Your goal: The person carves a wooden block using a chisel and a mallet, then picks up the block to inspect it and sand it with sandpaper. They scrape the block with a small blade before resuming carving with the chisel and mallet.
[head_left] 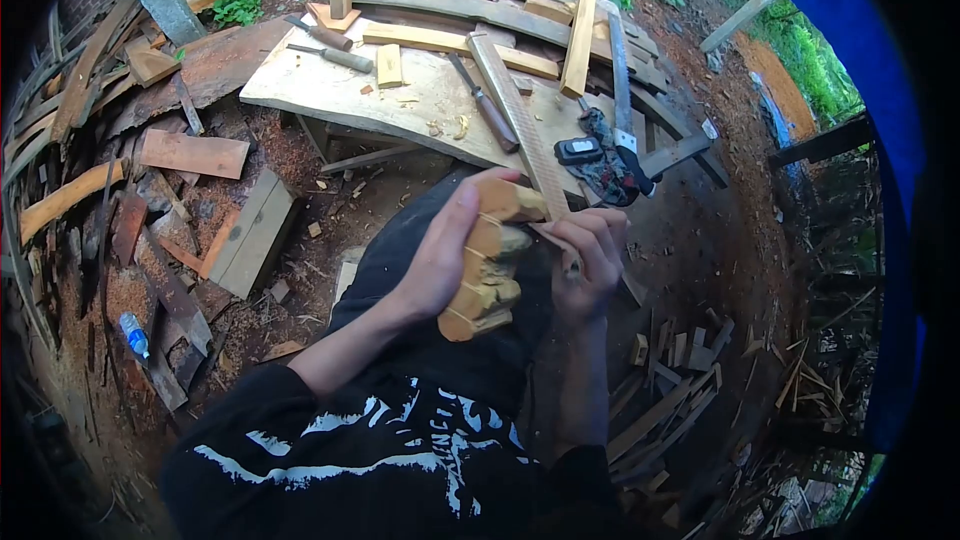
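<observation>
My left hand [440,245] is wrapped around the left side of a carved wooden piece [490,285], pale orange-brown with a row of rounded, notched lobes along it. Close to its upper right edge, my right hand [592,248] is closed on a thin tool [573,267]; a narrow brownish part reaches toward the wood, and the fingers hide most of the rest. Both hands are above my lap, at the near edge of the workbench [330,90]. Just beyond them lie a dark-handled chisel [490,118] and a long wooden strip [522,120].
More handled tools [335,55], a small wood block [389,66] and stacked planks [470,10] lie on the bench. A black device [578,150] sits on cloth at right. Scrap boards [195,153], a plastic bottle [134,336] and offcuts [675,405] cover the ground.
</observation>
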`<action>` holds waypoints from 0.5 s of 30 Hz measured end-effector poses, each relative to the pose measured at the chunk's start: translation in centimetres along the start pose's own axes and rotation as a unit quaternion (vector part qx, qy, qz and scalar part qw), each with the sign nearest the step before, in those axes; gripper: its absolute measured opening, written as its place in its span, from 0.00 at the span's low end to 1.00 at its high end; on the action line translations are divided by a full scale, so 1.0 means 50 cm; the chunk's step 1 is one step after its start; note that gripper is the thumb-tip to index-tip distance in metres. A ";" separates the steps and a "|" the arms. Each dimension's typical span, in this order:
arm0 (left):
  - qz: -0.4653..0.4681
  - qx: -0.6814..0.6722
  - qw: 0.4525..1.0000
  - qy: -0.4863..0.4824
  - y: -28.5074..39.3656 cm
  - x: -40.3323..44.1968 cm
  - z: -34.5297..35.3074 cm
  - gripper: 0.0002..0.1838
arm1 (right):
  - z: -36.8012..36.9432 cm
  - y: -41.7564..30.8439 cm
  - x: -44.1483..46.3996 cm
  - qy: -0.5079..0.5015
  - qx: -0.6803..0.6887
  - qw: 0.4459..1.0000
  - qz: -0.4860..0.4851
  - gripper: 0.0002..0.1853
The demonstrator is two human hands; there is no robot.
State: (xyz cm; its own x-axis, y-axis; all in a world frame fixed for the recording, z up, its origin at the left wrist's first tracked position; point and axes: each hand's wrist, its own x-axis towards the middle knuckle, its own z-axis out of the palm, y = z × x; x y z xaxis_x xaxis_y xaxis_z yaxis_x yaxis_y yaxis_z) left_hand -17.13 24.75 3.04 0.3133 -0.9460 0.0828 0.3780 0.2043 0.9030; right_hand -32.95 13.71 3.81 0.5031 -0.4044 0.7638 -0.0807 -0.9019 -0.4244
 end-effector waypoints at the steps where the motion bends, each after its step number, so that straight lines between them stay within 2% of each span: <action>1: -0.034 -0.058 0.998 0.004 -0.003 0.006 -0.011 0.32 | -0.003 0.020 -0.009 -0.029 -0.067 0.997 0.016 0.09; 2: -0.069 -0.117 0.991 0.009 -0.005 0.010 -0.020 0.32 | -0.007 0.036 -0.018 -0.059 -0.134 0.989 0.033 0.10; 3: -0.106 -0.158 0.982 0.011 -0.004 0.015 -0.030 0.32 | -0.008 0.041 -0.019 -0.061 -0.127 0.988 0.060 0.11; 4: -0.103 -0.158 0.982 0.012 -0.008 0.020 -0.037 0.32 | -0.009 0.044 -0.020 -0.061 -0.126 0.988 0.058 0.11; 6: -0.139 -0.200 0.970 0.021 -0.025 0.027 -0.050 0.33 | -0.009 0.035 -0.013 0.008 -0.083 0.991 0.101 0.12; 8: -0.162 -0.217 0.962 0.027 -0.037 0.028 -0.057 0.33 | -0.004 0.011 0.000 0.014 -0.050 0.993 0.106 0.12; 10: -0.158 -0.259 0.953 0.003 -0.040 0.027 -0.056 0.33 | 0.001 -0.023 0.024 0.021 -0.018 0.994 0.110 0.12; 11: -0.161 -0.259 0.952 0.002 -0.040 0.027 -0.050 0.33 | 0.004 -0.040 0.036 -0.001 0.002 0.997 0.078 0.10; 13: -0.084 -0.185 0.979 0.014 -0.033 0.026 -0.027 0.32 | 0.018 -0.050 0.043 -0.036 0.015 0.999 0.017 0.07; 15: -0.074 -0.182 0.980 0.008 -0.018 0.015 -0.017 0.32 | 0.029 -0.037 0.036 -0.032 0.014 0.999 0.015 0.09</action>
State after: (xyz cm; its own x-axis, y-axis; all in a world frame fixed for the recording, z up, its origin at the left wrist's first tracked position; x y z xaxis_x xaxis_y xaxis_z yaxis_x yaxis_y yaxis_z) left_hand -16.49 24.06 1.95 0.2443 -0.9686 -0.0463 0.7056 0.1448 0.6937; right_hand -30.63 14.86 5.27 0.5542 -0.4206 0.7183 -0.0738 -0.8844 -0.4609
